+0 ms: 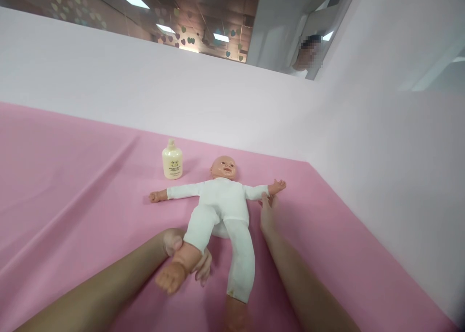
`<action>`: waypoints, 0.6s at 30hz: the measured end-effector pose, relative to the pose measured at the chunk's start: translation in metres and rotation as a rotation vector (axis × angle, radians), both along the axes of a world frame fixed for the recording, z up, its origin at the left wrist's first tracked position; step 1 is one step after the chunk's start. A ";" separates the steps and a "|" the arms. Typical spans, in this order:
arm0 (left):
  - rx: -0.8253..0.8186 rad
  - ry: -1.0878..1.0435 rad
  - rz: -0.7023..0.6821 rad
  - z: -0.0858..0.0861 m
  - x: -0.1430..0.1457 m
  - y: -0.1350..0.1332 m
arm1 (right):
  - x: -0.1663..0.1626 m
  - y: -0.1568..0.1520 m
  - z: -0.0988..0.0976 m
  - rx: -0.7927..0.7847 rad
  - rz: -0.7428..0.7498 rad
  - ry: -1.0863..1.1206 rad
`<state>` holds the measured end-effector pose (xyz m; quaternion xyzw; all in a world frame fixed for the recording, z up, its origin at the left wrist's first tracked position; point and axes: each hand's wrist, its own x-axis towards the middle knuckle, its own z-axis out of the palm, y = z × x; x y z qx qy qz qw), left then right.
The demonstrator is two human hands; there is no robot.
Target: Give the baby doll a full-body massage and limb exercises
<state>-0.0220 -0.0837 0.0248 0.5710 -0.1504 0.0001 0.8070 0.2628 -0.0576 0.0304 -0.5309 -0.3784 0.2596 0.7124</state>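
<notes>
Lying face-up, doll [222, 201], lower leg [188, 257] within left fingers [205, 266]

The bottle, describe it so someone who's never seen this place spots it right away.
On the pink cloth, find the doll in white lying face up. Just beyond its outstretched arm on the picture's left stands the bottle. Its upright, pale yellow body with dark print on the front sets it apart from the doll.
</notes>
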 end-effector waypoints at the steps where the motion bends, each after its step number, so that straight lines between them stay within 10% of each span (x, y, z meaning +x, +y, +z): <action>1: -0.053 -0.018 0.083 -0.005 -0.001 0.001 | -0.001 0.000 0.001 0.018 0.012 -0.030; 10: -0.441 0.083 0.523 0.010 -0.008 0.006 | -0.016 -0.015 0.009 0.075 0.135 -0.363; 18: -0.521 0.074 0.589 -0.002 -0.002 0.009 | -0.025 -0.022 0.009 0.213 0.207 -0.793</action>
